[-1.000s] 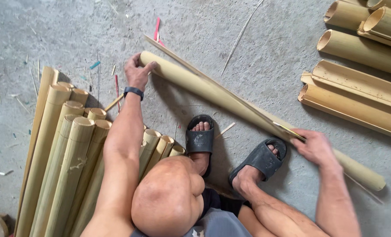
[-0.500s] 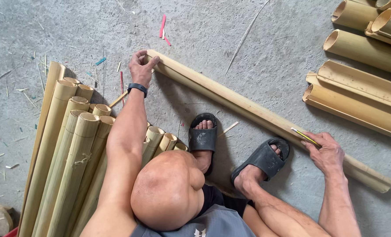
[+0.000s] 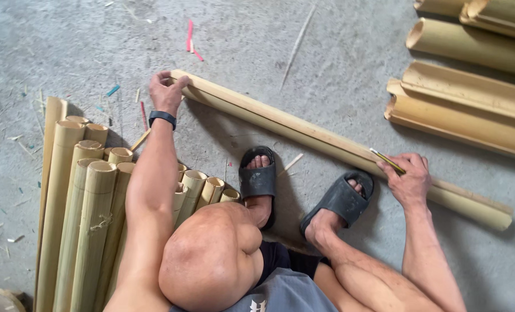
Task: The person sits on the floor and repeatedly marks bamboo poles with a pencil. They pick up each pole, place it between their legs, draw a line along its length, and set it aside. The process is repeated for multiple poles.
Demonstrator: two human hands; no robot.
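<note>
Our left hand grips the long, stiff bamboo pole's end on the floor; right hand fingers pinch a pencil against it.

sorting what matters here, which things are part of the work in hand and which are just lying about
In use:
left hand on the end of the long bamboo piece
right hand with a pencil against that piece

Lying about:
bamboo bundle
split bamboo stack
coloured scraps

bamboo pole | pale yellow, long | lying diagonally on floor | pencil against it
</note>
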